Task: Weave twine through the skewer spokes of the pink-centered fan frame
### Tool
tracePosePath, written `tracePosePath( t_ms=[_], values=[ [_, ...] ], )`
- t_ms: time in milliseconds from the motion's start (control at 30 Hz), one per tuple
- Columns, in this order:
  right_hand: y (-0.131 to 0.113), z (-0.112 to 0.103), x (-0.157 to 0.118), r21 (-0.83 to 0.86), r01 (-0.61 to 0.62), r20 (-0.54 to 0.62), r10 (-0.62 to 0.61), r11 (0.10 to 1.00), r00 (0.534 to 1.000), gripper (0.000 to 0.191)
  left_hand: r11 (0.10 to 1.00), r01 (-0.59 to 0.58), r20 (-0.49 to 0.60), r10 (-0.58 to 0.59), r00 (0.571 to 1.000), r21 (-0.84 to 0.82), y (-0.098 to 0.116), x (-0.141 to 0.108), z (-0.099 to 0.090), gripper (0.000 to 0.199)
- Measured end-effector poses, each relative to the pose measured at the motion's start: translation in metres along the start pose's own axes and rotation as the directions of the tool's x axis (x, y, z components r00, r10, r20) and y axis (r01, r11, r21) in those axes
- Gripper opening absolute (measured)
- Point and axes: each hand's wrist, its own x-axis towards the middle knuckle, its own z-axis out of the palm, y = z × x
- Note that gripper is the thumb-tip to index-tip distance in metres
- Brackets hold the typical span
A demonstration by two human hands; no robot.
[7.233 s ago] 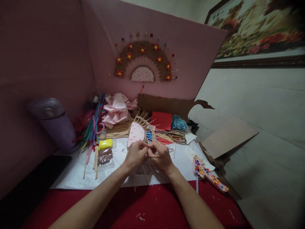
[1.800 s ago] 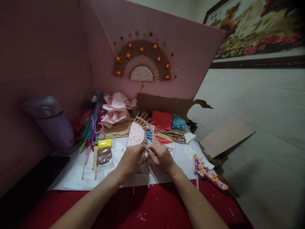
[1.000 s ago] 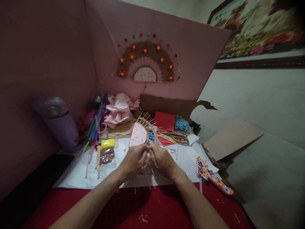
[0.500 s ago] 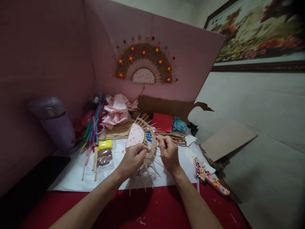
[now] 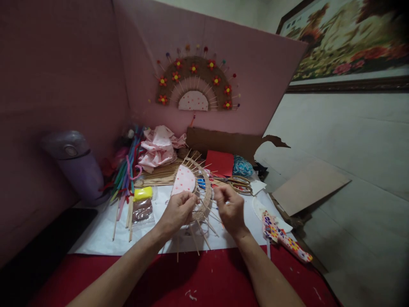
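1. Pink dotted cloth covers the half-round centre of the fan; twine is woven across its sticks.
2. Fan position: over the middle of the white sheet, its top beyond the far edge, its lowest sticks reaching past the near edge. Contact with the sheet cannot be determined.
3. Left hand: thumb and forefinger clamped on the fan, below the dotted centre.
4. Right hand: just beside the fan's right side, thumb and forefinger together. Whether they grip a strand cannot be determined.
5. Far edge, right of the fan: scissors, red paper and blue yarn.
6. Left part: yellow packet and brown packet; pipe cleaners at the far-left corner.
7. Near-right corner: flower-print tool, extending over the red tablecloth.
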Motion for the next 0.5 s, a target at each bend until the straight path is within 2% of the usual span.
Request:
tracePosePath(
  t_ms=[67, 133, 167, 200, 267, 300, 333, 400, 500],
  values=[
    [0.008, -0.005, 0.008, 0.073, -0.143, -0.233, 0.156, 0.987, 0.96, 0.024, 0.999, 0.026, 0.022, -0.025, 0.999, -0.027, -0.002, 0.0, 0.0, 0.033],
    [0.014, -0.007, 0.014, 0.209, -0.214, -0.307, 0.272, 0.954, 0.912, 0.021, 0.997, 0.052, 0.052, -0.049, 0.997, -0.061, -0.005, 0.001, -0.001, 0.032],
    [0.015, -0.006, 0.016, 0.25, -0.229, -0.282, 0.297, 0.941, 0.912, 0.03, 0.996, 0.06, 0.062, -0.055, 0.997, -0.073, -0.006, 0.001, -0.001, 0.031],
    [0.015, -0.004, 0.016, 0.276, -0.238, -0.233, 0.305, 0.931, 0.924, 0.037, 0.995, 0.063, 0.067, -0.058, 0.996, -0.079, -0.007, 0.002, -0.001, 0.031],
    [0.011, 0.002, 0.011, 0.297, -0.263, 0.02, 0.27, 0.918, 0.963, 0.028, 0.996, 0.057, 0.067, -0.052, 0.996, -0.075, -0.007, 0.002, -0.001, 0.031],
    [0.008, 0.006, 0.007, 0.304, -0.293, 0.206, 0.238, 0.906, 0.949, 0.026, 0.997, 0.046, 0.06, -0.042, 0.997, -0.067, -0.007, 0.002, -0.001, 0.031],
    [0.004, 0.009, 0.003, 0.299, -0.308, 0.347, 0.198, 0.903, 0.917, 0.025, 0.998, 0.028, 0.046, -0.026, 0.999, -0.051, -0.007, 0.002, 0.0, 0.032],
    [-0.003, 0.013, -0.004, 0.262, -0.276, 0.441, 0.139, 0.925, 0.887, 0.02, 1.0, -0.019, 0.003, 0.019, 1.0, 0.005, -0.006, 0.001, 0.0, 0.032],
    [-0.007, 0.014, -0.008, 0.223, -0.217, 0.444, 0.099, 0.95, 0.89, 0.017, 0.99, -0.08, -0.061, 0.087, 0.994, 0.116, -0.005, 0.001, 0.0, 0.03]
  ],
)
